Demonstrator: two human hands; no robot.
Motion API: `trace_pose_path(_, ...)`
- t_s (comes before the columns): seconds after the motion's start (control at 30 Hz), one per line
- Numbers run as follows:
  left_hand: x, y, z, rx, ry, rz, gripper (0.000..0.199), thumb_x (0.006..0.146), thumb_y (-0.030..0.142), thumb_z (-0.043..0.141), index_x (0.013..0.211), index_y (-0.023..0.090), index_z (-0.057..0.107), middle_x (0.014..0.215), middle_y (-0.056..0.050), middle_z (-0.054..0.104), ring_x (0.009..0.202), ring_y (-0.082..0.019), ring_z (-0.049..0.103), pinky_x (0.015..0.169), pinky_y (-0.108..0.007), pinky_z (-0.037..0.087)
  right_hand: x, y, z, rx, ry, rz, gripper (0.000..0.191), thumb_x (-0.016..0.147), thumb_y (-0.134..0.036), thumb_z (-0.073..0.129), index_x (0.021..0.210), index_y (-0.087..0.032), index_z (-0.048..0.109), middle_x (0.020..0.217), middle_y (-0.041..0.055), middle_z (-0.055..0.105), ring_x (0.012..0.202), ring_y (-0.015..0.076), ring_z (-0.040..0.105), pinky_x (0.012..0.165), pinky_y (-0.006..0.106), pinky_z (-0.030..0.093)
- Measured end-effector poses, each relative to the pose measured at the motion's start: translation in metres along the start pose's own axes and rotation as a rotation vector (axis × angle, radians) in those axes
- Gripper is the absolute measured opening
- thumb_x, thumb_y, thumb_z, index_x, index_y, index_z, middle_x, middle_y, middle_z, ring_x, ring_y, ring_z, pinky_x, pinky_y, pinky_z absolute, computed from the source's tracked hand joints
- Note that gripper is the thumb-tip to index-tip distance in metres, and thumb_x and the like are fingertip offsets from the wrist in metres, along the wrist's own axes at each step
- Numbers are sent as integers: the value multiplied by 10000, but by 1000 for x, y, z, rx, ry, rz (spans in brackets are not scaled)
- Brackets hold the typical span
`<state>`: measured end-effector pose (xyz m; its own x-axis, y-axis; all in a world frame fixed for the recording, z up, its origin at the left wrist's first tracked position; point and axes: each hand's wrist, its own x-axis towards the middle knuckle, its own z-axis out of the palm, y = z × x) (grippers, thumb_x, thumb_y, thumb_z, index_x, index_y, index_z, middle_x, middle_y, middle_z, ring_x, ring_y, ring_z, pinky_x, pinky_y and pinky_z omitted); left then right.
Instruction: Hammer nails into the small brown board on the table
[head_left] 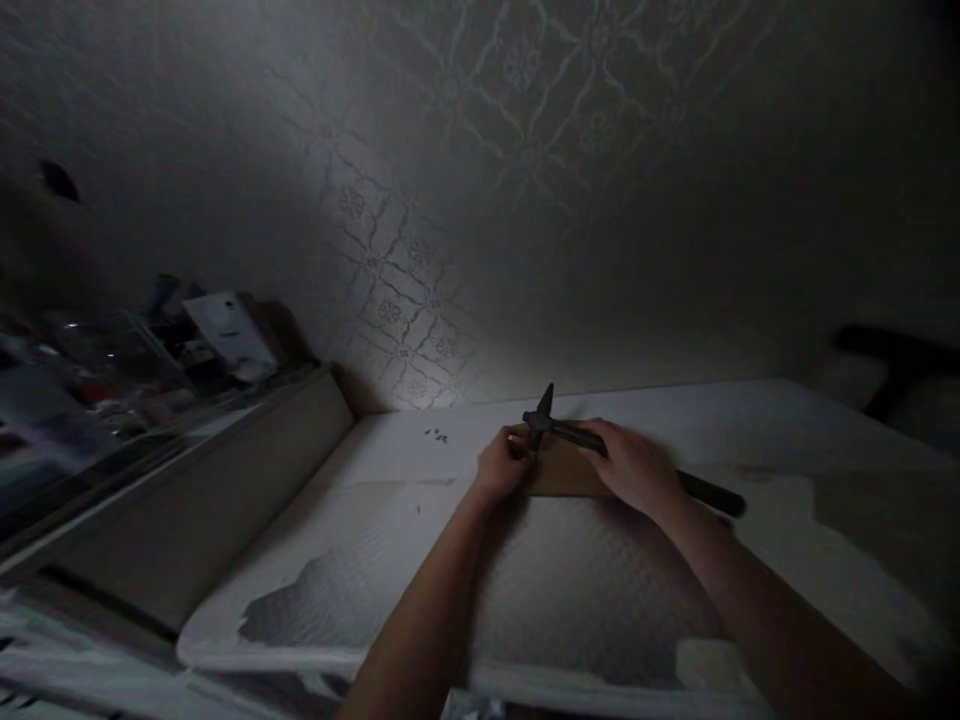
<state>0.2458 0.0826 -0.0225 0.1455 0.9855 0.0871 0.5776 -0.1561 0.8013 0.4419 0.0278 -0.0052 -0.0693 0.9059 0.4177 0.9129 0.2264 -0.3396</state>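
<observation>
A hammer (538, 421) with a dark metal head and a long handle is in my right hand (634, 465), whose fingers wrap round the handle. Its head hangs over the left end of a brown board (566, 472) that lies on the worktop. At the board's left edge, my left hand (504, 463) is closed in a pinch right under the hammer head. Whatever its fingertips hold is too small and dark to name. Several small dark pieces (439, 436) lie on the white surface left of my hands.
The white worktop (390, 520) has worn grey patches. A patterned wall (480, 250) rises behind it. At the left, a raised ledge carries a white box (231, 328) and blurred clutter. A dark object (896, 350) stands at the far right.
</observation>
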Motion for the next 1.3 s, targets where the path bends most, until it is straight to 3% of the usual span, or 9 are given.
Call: trace_pose_path(1.3, 0, 0, -2, 11, -11, 11, 416, 676, 197, 690, 1060, 193, 529, 913, -39, 674, 826, -171, 627, 751, -272, 483, 0, -2, -1, 1, -8, 11, 293, 854, -255, 471, 1142, -281, 522, 1092, 6, 636, 925, 206, 608, 727, 296, 416)
